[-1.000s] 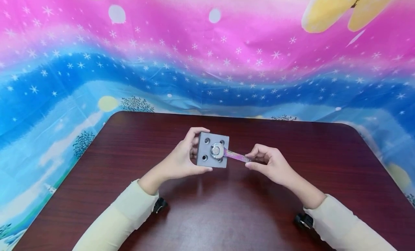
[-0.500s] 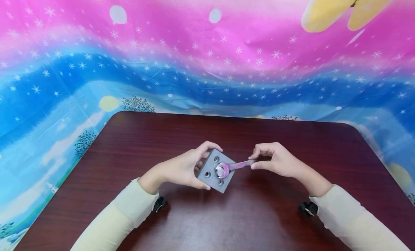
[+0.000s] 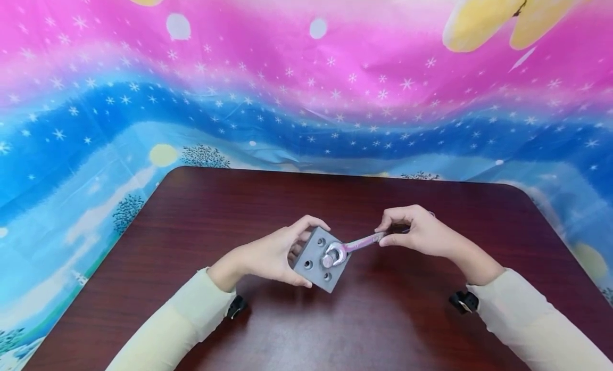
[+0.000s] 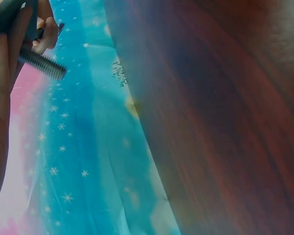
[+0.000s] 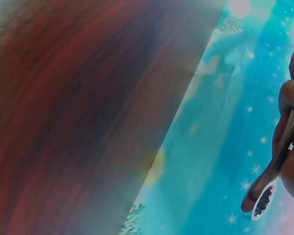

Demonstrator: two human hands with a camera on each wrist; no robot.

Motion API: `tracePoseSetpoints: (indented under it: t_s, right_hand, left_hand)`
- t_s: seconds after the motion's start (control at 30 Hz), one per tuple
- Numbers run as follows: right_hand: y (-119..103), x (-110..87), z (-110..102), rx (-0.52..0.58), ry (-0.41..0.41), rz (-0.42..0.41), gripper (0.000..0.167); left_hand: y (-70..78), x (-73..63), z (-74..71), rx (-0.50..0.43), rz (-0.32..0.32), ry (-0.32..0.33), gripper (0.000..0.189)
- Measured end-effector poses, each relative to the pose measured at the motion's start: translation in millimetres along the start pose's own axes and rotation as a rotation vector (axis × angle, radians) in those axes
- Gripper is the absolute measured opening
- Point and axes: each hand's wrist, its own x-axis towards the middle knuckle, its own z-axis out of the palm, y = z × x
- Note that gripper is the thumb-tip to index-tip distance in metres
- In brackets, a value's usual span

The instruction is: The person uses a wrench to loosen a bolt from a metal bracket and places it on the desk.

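Note:
My left hand (image 3: 268,258) grips a square grey metal block (image 3: 316,253) by its left edges, tilted above the table. Several holes pierce the block's face, and a round-topped bolt (image 3: 328,261) stands at its middle. In the left wrist view the bolt's threaded shank (image 4: 48,65) sticks out past the dark block. With thumb and fingers, my right hand (image 3: 423,233) pinches the far end of a shiny combination wrench (image 3: 362,244). The wrench's open end lies at the upper right side of the bolt head. Its toothed ring end (image 5: 263,201) shows below the hand in the right wrist view.
Under both hands spreads a dark red-brown wooden table (image 3: 306,328) with rounded far corners. Behind it hangs a pink and blue cloth (image 3: 306,105) printed with snowflakes. Black wrist cameras sit below the pale sleeves (image 3: 177,320).
The block has turned clockwise and dropped lower in the left hand. The right hand has moved right, and the wrench now slopes up to the right. More of the bolt head shows outside the wrench's open end.

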Motion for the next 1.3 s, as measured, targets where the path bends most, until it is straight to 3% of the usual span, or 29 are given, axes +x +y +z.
tracePoseSetpoints:
  t_s: [0.23,0.47,0.67,0.87,1.13,1.3]
  right_hand:
    - [2.2,-15.9,5.2,0.125,0.163,0.072,0.014]
    - [-7.4,-18.4,32.1,0.238,0.305,0.157,0.014]
    - [-18.7,-12.1,56.8,0.320,0.371,0.199,0.015]
    - [-27.5,-5.0,71.1,0.395,0.394,0.209,0.017]
    - [-30.6,-2.7,78.1,0.399,0.385,0.162,0.015]
    - [-31.9,-1.7,79.7,0.394,0.380,0.149,0.014]
  left_hand:
    - [-5.0,-1.0,2.9,0.039,0.006,0.298,0.094]
    - [-7.5,8.3,10.5,0.051,0.065,0.650,0.095]
    - [-7.6,16.7,16.8,0.084,0.112,0.851,0.095]
    - [-5.6,22.4,22.2,0.120,0.124,0.931,0.094]
    - [-5.5,24.3,27.3,0.125,0.134,0.961,0.095]
    - [-3.0,23.4,29.2,0.112,0.150,0.938,0.095]
